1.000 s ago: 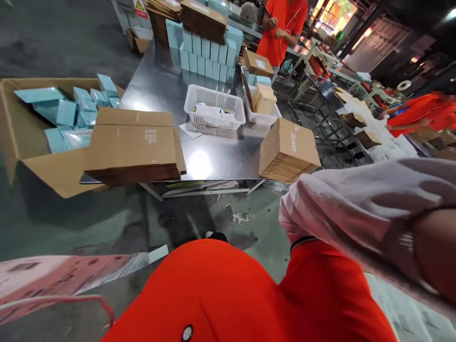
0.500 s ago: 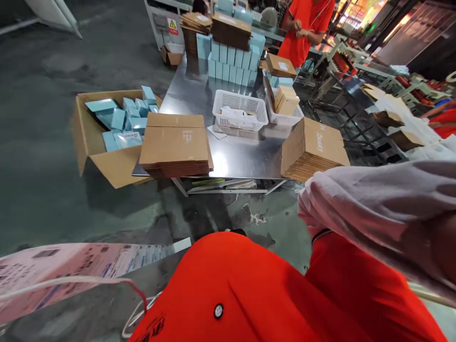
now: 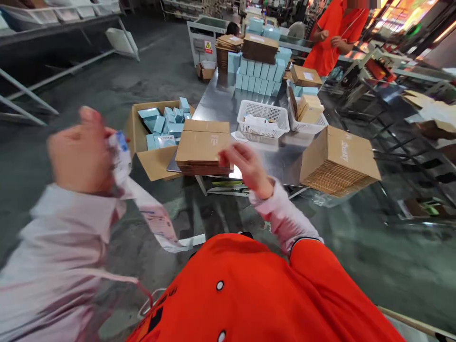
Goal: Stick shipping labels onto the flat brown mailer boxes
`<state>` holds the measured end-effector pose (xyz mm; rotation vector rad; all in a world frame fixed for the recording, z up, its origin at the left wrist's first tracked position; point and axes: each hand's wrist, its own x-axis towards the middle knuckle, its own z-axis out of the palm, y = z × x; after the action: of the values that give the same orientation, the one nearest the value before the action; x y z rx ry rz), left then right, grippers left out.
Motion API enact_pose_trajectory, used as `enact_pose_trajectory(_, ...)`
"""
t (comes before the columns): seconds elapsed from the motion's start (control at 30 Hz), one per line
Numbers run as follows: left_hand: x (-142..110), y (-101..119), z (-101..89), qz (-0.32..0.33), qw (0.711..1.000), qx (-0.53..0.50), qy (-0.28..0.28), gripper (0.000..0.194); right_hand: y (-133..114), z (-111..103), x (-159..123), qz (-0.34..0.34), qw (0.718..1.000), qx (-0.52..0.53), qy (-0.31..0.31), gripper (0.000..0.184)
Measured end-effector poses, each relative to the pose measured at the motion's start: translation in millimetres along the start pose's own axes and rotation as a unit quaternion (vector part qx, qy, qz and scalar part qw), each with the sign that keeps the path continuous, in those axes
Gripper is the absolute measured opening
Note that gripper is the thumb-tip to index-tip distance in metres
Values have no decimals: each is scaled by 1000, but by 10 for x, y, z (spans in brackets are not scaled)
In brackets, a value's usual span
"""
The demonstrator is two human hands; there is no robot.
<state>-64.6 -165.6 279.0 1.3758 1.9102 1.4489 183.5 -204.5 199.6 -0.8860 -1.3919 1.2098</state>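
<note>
My left hand (image 3: 80,154) is raised on the left, its fingers closed around a long printed strip of labels (image 3: 156,216). The strip hangs and curls down to the right, ending in a white tail near my red shirt. My right hand (image 3: 247,166) is in front of the table edge, fingers curled together; motion blur hides whether a small thing is in them. It overlaps the right side of a stack of flattened cardboard cartons (image 3: 203,145) in view. To the left is an open cardboard box (image 3: 156,161) with several light blue boxes (image 3: 166,121).
The metal table (image 3: 217,97) bears two white baskets (image 3: 263,107), stacked blue boxes (image 3: 258,76) and another pile of flattened cartons (image 3: 340,161) at its right corner. A person in red (image 3: 326,42) stands beyond it. A rack (image 3: 71,21) is at upper left.
Both hands have come into view, the left one with the label strip lifted from the lower left. My right arm has swung inward to the table. The view has shifted leftward.
</note>
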Motion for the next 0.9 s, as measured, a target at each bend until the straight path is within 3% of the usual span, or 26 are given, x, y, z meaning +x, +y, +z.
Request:
enact_pose_trajectory(0.07,66,-64,204,-75,997,-12,-8,55,247,292,69,41,998,31,-28,42)
enact_pose_trajectory(0.13,125,-207,447,-121,990,-67,-24,54,501,589,159,90,994,51,-23,57)
enact_pose_trajectory(0.2,139,-388,650,-88,988,-119,-49,51,693,816,269,114,990,79,22,66)
enact_pose_trajectory(0.3,71,-618,796,-42,980,-174,-84,43,812,933,439,103,979,147,94,29)
enact_pose_trajectory(0.37,17,-725,798,-32,973,-203,-102,37,812,901,524,97,975,164,115,9)
enact_pose_trajectory(0.43,0,-814,756,-17,965,-226,-130,31,787,862,581,113,974,165,108,7)
enact_pose_trajectory(0.53,42,-928,660,22,963,-229,-140,26,752,890,644,112,977,164,75,11)
enact_pose_trajectory(0.67,104,-999,492,54,963,-201,-168,29,783,1002,754,6,994,81,71,16)
enact_pose_trajectory(0.73,123,-1033,406,64,959,-190,-201,31,854,1000,821,-10,994,71,83,20)
enact_pose_trajectory(0.9,169,-1303,289,7,952,-190,-239,37,1107,808,953,14,986,80,146,35)
